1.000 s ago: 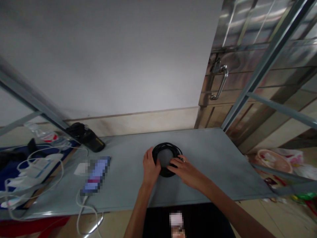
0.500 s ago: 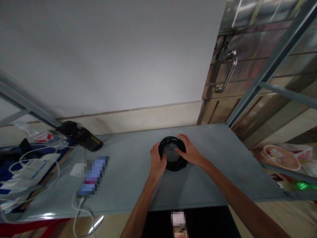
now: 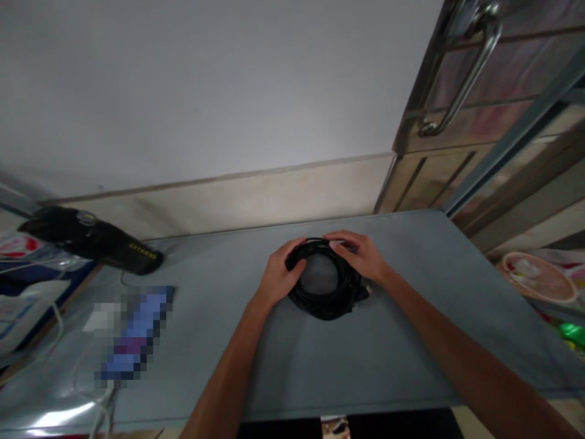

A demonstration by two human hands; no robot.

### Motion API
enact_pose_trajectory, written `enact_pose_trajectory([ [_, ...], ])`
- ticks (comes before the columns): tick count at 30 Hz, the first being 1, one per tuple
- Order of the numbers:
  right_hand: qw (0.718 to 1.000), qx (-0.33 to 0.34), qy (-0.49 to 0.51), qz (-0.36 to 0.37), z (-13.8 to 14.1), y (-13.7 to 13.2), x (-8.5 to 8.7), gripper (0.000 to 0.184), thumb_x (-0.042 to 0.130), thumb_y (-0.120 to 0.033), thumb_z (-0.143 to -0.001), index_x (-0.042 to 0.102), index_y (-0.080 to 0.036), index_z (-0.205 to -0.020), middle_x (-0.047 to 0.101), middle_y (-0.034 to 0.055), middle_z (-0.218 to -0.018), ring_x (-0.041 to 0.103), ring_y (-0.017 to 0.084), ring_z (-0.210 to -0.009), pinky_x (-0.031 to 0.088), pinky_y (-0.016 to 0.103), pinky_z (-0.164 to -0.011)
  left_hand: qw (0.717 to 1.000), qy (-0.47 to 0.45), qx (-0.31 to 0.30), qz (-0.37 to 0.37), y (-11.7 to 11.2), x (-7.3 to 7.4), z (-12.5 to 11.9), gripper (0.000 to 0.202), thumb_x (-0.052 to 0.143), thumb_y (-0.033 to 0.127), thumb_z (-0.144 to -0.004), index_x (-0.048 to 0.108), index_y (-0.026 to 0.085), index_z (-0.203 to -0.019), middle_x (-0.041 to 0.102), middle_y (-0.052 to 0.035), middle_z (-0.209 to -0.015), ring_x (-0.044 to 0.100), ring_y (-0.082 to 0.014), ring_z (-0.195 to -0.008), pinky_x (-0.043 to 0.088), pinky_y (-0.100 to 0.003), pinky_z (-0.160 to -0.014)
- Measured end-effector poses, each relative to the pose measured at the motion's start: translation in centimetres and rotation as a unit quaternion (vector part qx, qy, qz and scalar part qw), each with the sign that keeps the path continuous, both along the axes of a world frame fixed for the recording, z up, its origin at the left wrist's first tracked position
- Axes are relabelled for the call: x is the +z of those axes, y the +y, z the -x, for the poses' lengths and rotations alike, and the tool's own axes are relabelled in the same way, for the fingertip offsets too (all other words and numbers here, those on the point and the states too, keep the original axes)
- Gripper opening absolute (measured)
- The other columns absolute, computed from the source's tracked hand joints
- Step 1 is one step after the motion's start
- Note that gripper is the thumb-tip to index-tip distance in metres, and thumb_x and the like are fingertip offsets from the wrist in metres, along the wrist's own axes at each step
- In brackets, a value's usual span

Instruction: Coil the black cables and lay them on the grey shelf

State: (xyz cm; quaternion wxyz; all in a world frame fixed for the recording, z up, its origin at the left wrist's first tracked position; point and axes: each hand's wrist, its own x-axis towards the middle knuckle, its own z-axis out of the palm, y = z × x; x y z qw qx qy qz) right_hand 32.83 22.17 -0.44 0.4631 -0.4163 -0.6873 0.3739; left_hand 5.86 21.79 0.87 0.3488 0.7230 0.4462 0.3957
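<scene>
A coil of black cable (image 3: 325, 297) lies on the grey tabletop (image 3: 411, 341). My left hand (image 3: 278, 274) grips the coil's left rim, fingers curled over it. On the far right rim my right hand (image 3: 361, 255) is closed, its fingers bent over the loops. Both forearms reach in from the bottom of the view. The centre of the coil shows bare table through it.
A black device (image 3: 91, 239) lies at the back left of the table, next to a blurred blue item (image 3: 132, 335) and white cables (image 3: 98, 402). A metal door with a handle (image 3: 461, 79) stands at the right. A pink basket (image 3: 539, 277) sits on the floor.
My right hand moved from the coil's near right side round to its far rim. My left hand slid up the left rim. The view came closer and lower.
</scene>
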Motion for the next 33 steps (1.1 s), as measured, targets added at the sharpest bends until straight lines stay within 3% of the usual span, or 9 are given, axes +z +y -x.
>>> enact_pose_trajectory([
  [5, 1.0, -0.008, -0.003, -0.022, -0.1, -0.2, 0.5, 0.04, 0.068, -0.058, -0.11, 0.085, -0.026, -0.126, 0.086, 0.0082, -0.127, 0.081, 0.024, -0.115, 0.066, 0.039, -0.101, 0.999, -0.036, 0.024, 0.023, -0.5, -0.5, 0.1, 0.057, 0.081, 0.032, -0.092, 0.076, 0.024, -0.148, 0.082, -0.0107, -0.146, 0.077, -0.034, -0.137, 0.053, -0.056, -0.129],
  [11, 1.0, -0.009, -0.005, -0.024, 0.0, -0.5, 0.8, 0.05, 0.061, -0.067, -0.112, 0.086, -0.025, -0.121, 0.088, 0.0076, -0.12, 0.082, 0.025, -0.111, 0.066, 0.037, -0.093, 0.998, -0.034, 0.045, 0.002, -0.6, -0.3, 0.0, 0.049, 0.085, 0.033, -0.09, 0.083, 0.026, -0.138, 0.087, -0.008, -0.134, 0.082, -0.0347, -0.127, 0.059, -0.057, -0.124],
  [21, 0.994, -0.041, 0.087, 0.042, -0.3, -0.6, 0.0, 0.065, 0.058, -0.082, -0.107, 0.088, -0.025, -0.107, 0.09, 0.0086, -0.11, 0.084, 0.028, -0.104, 0.067, 0.044, -0.098, 0.996, -0.04, 0.083, -0.015, -1.4, 0.2, -0.4, 0.039, 0.084, 0.029, -0.09, 0.084, 0.025, -0.129, 0.091, -0.0082, -0.121, 0.086, -0.0331, -0.116, 0.072, -0.046, -0.095],
  [33, 0.993, -0.075, 0.095, 0.009, -0.2, -0.7, 0.4, 0.067, 0.052, -0.079, -0.111, 0.086, -0.024, -0.094, 0.087, 0.0079, -0.093, 0.082, 0.025, -0.086, 0.067, 0.041, -0.084, 0.988, -0.093, 0.117, 0.024, -1.5, 0.1, -1.2, 0.031, 0.089, 0.031, -0.086, 0.087, 0.025, -0.117, 0.092, -0.0068, -0.113, 0.088, -0.0318, -0.104, 0.072, -0.047, -0.093],
])
